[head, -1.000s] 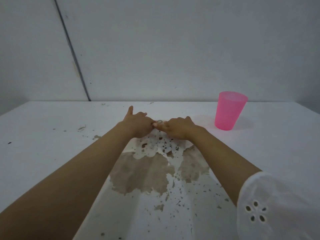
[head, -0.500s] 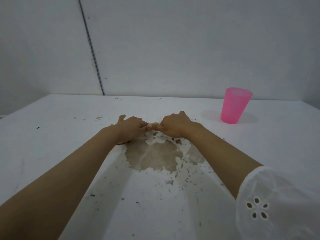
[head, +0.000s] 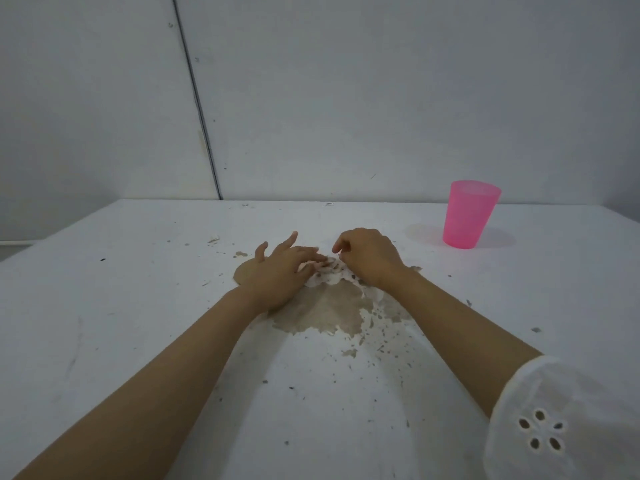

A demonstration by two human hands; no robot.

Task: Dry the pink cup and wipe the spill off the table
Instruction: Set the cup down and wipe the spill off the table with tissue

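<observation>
White table (head: 121, 306) w/ brown spill (head: 329, 313) mid-surface, specks around it; grey wall (head: 346, 98) behind. L hand (head: 277, 271) flat, fingers spread, pressing wet tissue (head: 325, 275); R hand (head: 367, 258) fingers curled onto it. Far right, pink cup (head: 469, 214) upright, well apart.

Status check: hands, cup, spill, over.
Left hand flat, pressing white tissue. Right hand curled on it. Brown spill not yet wiped up. Pink cup upright, apart, far right.
</observation>
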